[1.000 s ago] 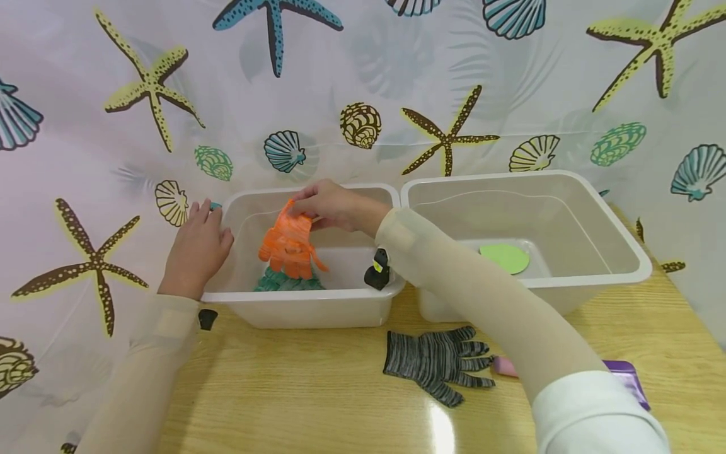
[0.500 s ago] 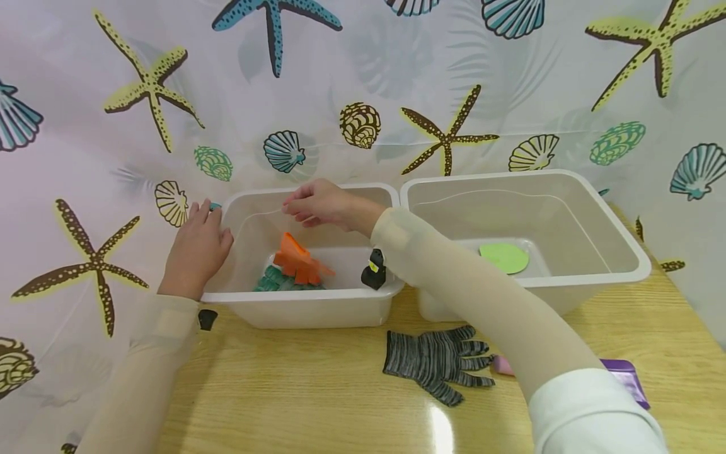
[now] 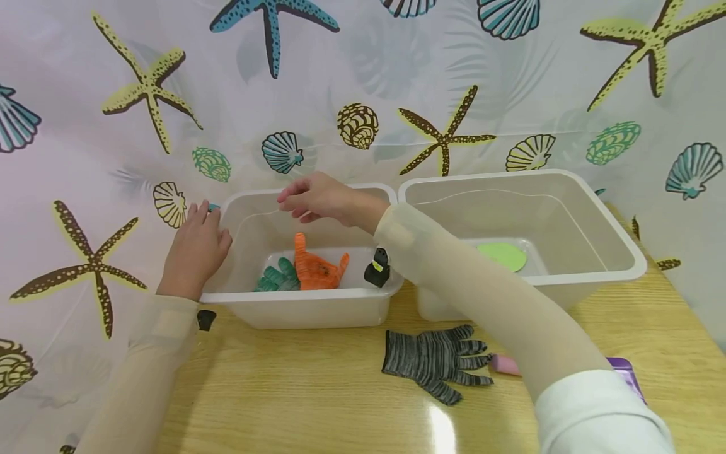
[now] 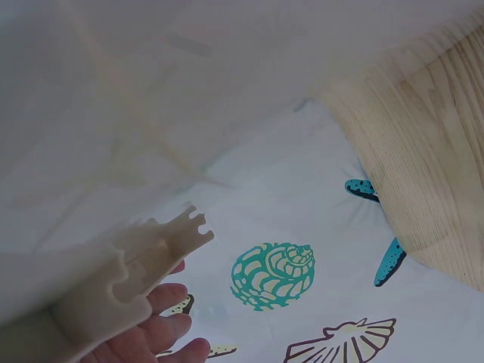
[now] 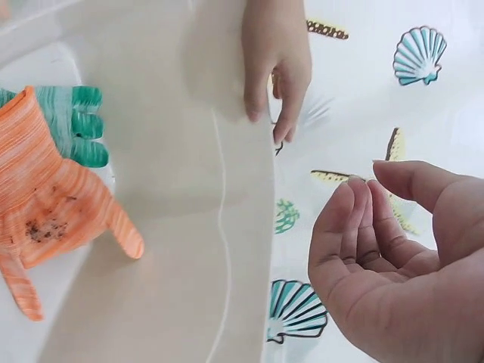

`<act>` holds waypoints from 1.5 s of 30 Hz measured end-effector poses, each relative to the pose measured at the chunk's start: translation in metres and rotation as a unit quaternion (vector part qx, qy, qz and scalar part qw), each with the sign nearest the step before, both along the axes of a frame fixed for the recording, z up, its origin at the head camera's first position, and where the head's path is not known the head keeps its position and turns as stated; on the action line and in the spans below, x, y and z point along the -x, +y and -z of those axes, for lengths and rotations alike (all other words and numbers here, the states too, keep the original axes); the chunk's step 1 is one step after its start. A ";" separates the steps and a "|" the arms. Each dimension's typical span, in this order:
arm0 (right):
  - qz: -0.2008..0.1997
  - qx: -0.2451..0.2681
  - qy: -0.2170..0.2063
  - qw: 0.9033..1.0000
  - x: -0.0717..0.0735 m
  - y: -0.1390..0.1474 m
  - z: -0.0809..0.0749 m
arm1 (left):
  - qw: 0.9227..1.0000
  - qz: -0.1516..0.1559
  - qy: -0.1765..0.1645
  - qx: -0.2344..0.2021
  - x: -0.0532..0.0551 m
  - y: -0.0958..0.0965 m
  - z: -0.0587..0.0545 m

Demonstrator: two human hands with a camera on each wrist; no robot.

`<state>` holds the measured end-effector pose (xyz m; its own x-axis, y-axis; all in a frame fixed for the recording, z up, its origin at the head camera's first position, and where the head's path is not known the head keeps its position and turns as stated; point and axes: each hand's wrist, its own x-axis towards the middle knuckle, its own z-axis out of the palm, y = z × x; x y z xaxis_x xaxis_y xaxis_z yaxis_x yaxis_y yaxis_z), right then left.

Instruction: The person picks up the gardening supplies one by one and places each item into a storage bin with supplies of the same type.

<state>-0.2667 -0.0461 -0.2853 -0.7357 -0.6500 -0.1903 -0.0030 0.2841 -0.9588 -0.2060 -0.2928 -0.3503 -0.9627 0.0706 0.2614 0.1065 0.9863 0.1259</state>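
Inside the left plastic bin (image 3: 317, 309), an orange glove (image 3: 317, 271) with dark smudges lies over part of a green glove (image 3: 278, 277). The right wrist view shows the orange glove (image 5: 60, 204) overlapping the green glove's fingers (image 5: 89, 125). Above the bin hovers my right hand (image 3: 323, 198), fingers loosely bent and nothing between them. My left hand (image 3: 195, 252) holds the bin's left rim, its thumb on the inner side and its fingers outside. From the left wrist view, those fingertips (image 4: 170, 325) show beneath the rim's underside.
A second bin (image 3: 527, 183) stands at right with a flat light-green piece (image 3: 501, 255) inside. On the wooden table (image 3: 283, 391) lie a grey striped glove (image 3: 433, 362), a pink rod-shaped thing (image 3: 505, 364) and a purple object (image 3: 626, 375). A seashell-print curtain (image 3: 351, 63) hangs behind.
My right hand let go of the orange glove, which dropped into the left bin onto the green glove and then toppled to the right. The left hand stays at the rim.
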 end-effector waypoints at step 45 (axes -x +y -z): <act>-0.155 -0.012 0.146 0.977 -0.139 0.134 0.016 | 1.000 0.013 -0.008 -0.002 0.000 0.000 0.001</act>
